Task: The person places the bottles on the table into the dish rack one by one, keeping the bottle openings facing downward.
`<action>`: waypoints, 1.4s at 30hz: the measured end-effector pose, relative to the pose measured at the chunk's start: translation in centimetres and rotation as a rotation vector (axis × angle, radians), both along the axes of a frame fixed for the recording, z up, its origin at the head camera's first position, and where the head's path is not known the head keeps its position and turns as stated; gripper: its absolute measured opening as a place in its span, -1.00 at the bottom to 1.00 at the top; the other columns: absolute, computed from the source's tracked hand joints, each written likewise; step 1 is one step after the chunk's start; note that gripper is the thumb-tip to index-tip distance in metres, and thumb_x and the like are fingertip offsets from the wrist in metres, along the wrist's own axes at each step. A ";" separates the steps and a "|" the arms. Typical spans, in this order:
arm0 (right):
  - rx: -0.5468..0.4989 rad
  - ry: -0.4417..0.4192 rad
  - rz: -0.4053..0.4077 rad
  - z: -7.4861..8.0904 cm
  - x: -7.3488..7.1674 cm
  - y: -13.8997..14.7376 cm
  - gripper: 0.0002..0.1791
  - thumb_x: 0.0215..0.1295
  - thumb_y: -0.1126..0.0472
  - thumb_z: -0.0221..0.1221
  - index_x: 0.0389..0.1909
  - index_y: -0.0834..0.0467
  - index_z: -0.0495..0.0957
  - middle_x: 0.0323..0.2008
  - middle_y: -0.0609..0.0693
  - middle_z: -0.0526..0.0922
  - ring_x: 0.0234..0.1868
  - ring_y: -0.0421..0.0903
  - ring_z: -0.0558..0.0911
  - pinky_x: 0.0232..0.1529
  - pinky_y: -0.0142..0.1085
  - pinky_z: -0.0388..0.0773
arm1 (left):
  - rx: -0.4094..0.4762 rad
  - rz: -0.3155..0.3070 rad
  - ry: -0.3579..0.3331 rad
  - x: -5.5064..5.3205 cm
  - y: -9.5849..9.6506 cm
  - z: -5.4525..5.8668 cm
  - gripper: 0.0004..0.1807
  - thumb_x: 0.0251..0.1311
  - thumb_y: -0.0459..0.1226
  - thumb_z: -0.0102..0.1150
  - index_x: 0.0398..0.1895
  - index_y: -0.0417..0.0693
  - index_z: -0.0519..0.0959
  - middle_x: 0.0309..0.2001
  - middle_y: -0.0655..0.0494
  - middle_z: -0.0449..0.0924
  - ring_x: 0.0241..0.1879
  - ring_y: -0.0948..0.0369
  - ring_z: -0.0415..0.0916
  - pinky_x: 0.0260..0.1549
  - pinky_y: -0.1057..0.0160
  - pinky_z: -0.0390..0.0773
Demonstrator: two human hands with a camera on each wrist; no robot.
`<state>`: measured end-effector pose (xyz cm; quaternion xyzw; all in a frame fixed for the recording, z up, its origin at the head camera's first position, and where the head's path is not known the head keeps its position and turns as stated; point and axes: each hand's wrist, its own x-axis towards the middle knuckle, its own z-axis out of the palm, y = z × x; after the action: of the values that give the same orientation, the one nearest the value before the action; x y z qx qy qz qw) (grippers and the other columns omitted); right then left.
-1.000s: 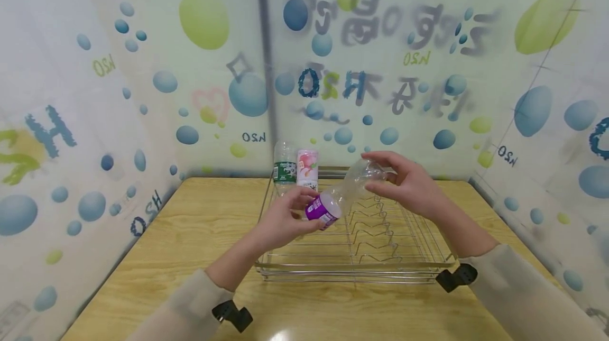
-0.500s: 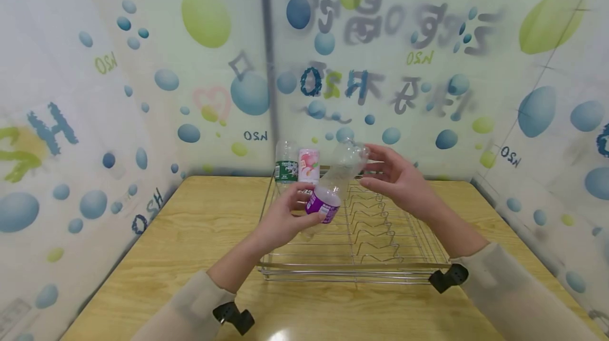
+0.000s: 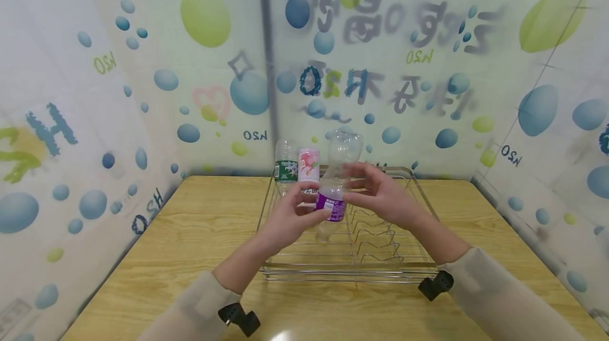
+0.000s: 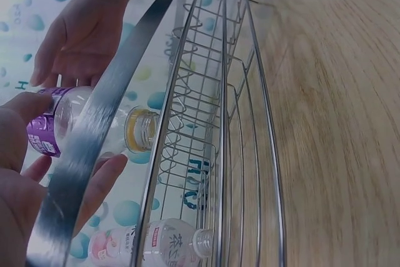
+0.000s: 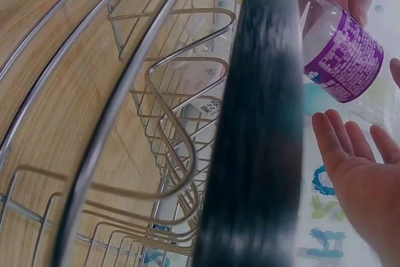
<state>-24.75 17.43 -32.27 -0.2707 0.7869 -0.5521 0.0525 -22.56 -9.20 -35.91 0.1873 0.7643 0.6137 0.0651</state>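
Observation:
My left hand grips a clear plastic bottle with a purple label, its fingers and thumb around the label. The bottle is upside down and slightly tilted, its uncapped neck pointing down over the wire rack. Beside it on the right, my right hand is spread; the right wrist view has these fingers apart from the bottle. At the rack's back left, a green-labelled bottle and a pink peach-labelled bottle stand bottom up, side by side.
The metal rack has a raised rim and a row of zigzag wire dividers. It sits on a wooden table, with patterned walls behind and at both sides. In both wrist views a flat metal bar crosses in front of the hands.
The bottle has swung from leaning right to nearly vertical, neck down. My right hand has let go of its base and moved left and down, alongside the bottle's middle.

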 end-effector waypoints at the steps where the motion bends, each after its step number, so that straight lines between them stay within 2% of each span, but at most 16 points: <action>1: 0.005 0.003 -0.004 0.0 0.0 -0.1 -0.24 0.55 0.16 0.36 0.65 0.05 0.26 0.58 0.14 0.42 0.49 0.26 0.54 0.33 0.01 0.72 | 0.005 -0.002 -0.002 0.0 0.1 0.0 -0.33 0.47 -0.10 0.44 0.54 0.27 0.37 0.37 -0.07 0.63 0.32 -0.12 0.67 0.21 -0.10 0.77; 7: 0.019 -0.002 -0.022 -0.1 0.2 -0.6 -0.20 0.51 0.12 0.41 0.64 -0.04 0.24 0.57 0.10 0.44 0.47 0.24 0.57 0.32 0.03 0.73 | 0.018 -0.006 -0.014 0.0 0.4 -0.1 -0.32 0.47 -0.09 0.45 0.54 0.23 0.34 0.38 -0.11 0.61 0.32 -0.13 0.67 0.21 -0.07 0.78; 10: 0.011 -0.003 -0.021 -0.3 0.2 -0.9 -0.17 0.50 0.14 0.41 0.66 -0.05 0.21 0.55 0.16 0.44 0.44 0.24 0.59 0.31 0.05 0.73 | 0.019 -0.005 -0.020 0.0 0.5 0.0 -0.31 0.46 -0.10 0.45 0.54 0.21 0.33 0.39 -0.11 0.60 0.32 -0.13 0.67 0.21 -0.07 0.78; 15: 0.011 0.011 -0.031 -0.4 0.3 -1.3 -0.15 0.49 0.15 0.42 0.66 -0.05 0.20 0.53 0.25 0.44 0.38 0.22 0.62 0.29 0.04 0.74 | 0.011 -0.006 -0.025 0.0 0.6 0.0 -0.31 0.46 -0.10 0.46 0.53 0.20 0.33 0.37 -0.09 0.61 0.32 -0.12 0.68 0.22 -0.07 0.77; 19: 0.007 0.022 -0.036 -0.3 0.4 -1.4 -0.14 0.49 0.17 0.42 0.67 -0.03 0.19 0.51 0.21 0.47 0.36 0.19 0.64 0.31 0.04 0.73 | 0.010 -0.011 -0.023 0.0 0.6 0.0 -0.31 0.46 -0.11 0.45 0.53 0.21 0.33 0.37 -0.09 0.61 0.32 -0.12 0.68 0.22 -0.07 0.77; 23: 0.000 0.037 -0.037 -0.2 0.4 -1.4 -0.15 0.50 0.18 0.42 0.67 -0.03 0.20 0.49 0.16 0.50 0.35 0.18 0.64 0.29 0.03 0.74 | 0.015 -0.047 -0.006 0.0 0.1 0.1 -0.32 0.48 -0.15 0.42 0.55 0.16 0.32 0.42 -0.13 0.56 0.37 -0.14 0.62 0.24 -0.06 0.76; 26: -0.003 0.057 -0.034 -0.1 0.2 -1.3 -0.16 0.50 0.19 0.41 0.67 0.00 0.20 0.48 0.17 0.51 0.35 0.20 0.64 0.31 0.04 0.73 | 0.015 -0.063 0.020 0.0 -1.0 0.2 -0.34 0.50 -0.21 0.40 0.55 0.07 0.33 0.44 -0.17 0.53 0.40 -0.15 0.60 0.27 -0.06 0.74; 29: -0.003 0.089 -0.050 0.2 -0.1 -1.0 -0.16 0.50 0.23 0.40 0.67 0.05 0.21 0.47 0.21 0.51 0.36 0.24 0.64 0.33 0.10 0.71 | -0.012 -0.033 0.061 0.2 -2.8 0.2 -0.38 0.50 -0.24 0.39 0.53 0.03 0.38 0.42 -0.19 0.55 0.35 -0.12 0.63 0.23 0.00 0.76; 34: 0.025 0.117 -0.110 0.7 -0.8 -0.3 -0.16 0.51 0.20 0.39 0.68 0.04 0.20 0.46 0.19 0.51 0.37 0.25 0.64 0.38 0.20 0.65 | -0.076 0.079 0.127 0.5 -6.4 0.1 -0.47 0.51 -0.22 0.38 0.46 0.02 0.49 0.30 -0.14 0.63 0.15 0.01 0.66 0.05 0.19 0.76; 38: 0.031 0.085 -0.131 1.3 -1.2 0.1 -0.14 0.54 0.12 0.38 0.71 -0.01 0.15 0.50 0.15 0.47 0.44 0.24 0.59 0.42 0.23 0.62 | -0.108 0.176 0.159 0.9 -9.1 -0.4 -0.55 0.51 -0.19 0.38 0.38 -0.02 0.56 0.20 -0.13 0.65 0.06 0.08 0.63 -0.02 0.30 0.69; 42: 0.022 0.049 -0.160 1.9 -1.6 0.2 -0.13 0.54 0.04 0.37 0.72 -0.06 0.14 0.54 0.11 0.43 0.48 0.25 0.53 0.37 0.25 0.65 | -0.160 0.226 0.182 1.2 -11.0 -1.4 -0.59 0.52 -0.19 0.38 0.34 -0.03 0.60 0.16 -0.15 0.62 0.01 0.14 0.60 -0.01 0.34 0.66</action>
<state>-26.40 17.62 -30.35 -0.2198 0.8131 -0.5389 -0.0079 -21.35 -20.20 -37.26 0.1492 0.8295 0.5349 -0.0591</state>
